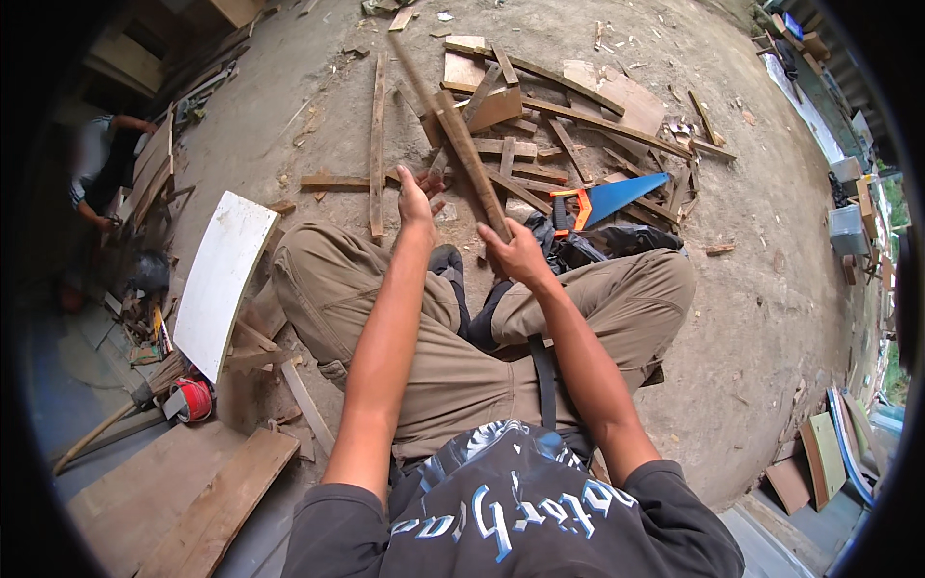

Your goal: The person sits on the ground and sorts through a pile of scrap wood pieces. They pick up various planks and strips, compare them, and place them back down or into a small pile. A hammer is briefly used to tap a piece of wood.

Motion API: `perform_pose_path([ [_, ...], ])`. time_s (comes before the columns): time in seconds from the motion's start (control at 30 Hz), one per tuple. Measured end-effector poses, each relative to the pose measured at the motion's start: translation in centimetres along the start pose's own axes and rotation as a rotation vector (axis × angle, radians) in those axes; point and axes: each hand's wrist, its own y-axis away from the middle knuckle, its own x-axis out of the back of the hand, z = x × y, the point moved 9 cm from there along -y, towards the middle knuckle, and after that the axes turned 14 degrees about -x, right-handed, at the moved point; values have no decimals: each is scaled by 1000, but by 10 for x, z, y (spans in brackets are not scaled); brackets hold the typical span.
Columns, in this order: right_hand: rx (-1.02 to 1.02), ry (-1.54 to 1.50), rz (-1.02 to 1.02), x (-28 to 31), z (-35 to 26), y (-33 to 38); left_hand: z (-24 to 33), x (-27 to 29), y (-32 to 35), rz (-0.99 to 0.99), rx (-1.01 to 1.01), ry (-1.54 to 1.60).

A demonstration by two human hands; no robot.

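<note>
My right hand (516,252) is closed round the lower end of a wooden strip (466,154), which slants up and away to the left. Beyond its far end a thinner stick (409,69) shows, partly blurred; I cannot tell whether it is joined to the strip. My left hand (418,200) is held up just left of the strip, fingers apart and nothing in it. To the right of the strip, a handsaw (609,199) with a blue blade and an orange and black handle lies on a black plastic bag (599,247).
Past my feet lies a loose pile of wooden strips (568,144) on the dirt floor. A white panel (222,284) leans at my left, near a red round object (195,399) and wide boards (217,496). Another person (96,169) is at the far left; panels (824,453) stand at right.
</note>
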Motion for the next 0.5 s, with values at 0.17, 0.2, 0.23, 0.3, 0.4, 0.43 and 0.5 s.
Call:
perform_pose_path([
  [0.17,-57,-74,355,64,31,-30,4,45,-22,197,-53,24],
  [0.2,-80,-107,391,72,39,-33,6,54,-22,231,-63,21],
  [0.23,-105,-141,426,79,46,-36,8,62,-22,266,-72,17],
  [0.3,-223,-257,447,89,74,-47,12,69,-21,286,-92,-14],
  [0.4,-239,-215,532,101,90,-60,15,78,-20,268,-114,-62],
  [0.43,-235,-193,559,101,87,-65,17,81,-19,256,-118,-79],
  [0.5,-192,-111,636,104,81,-65,17,80,-17,193,-132,-133],
])
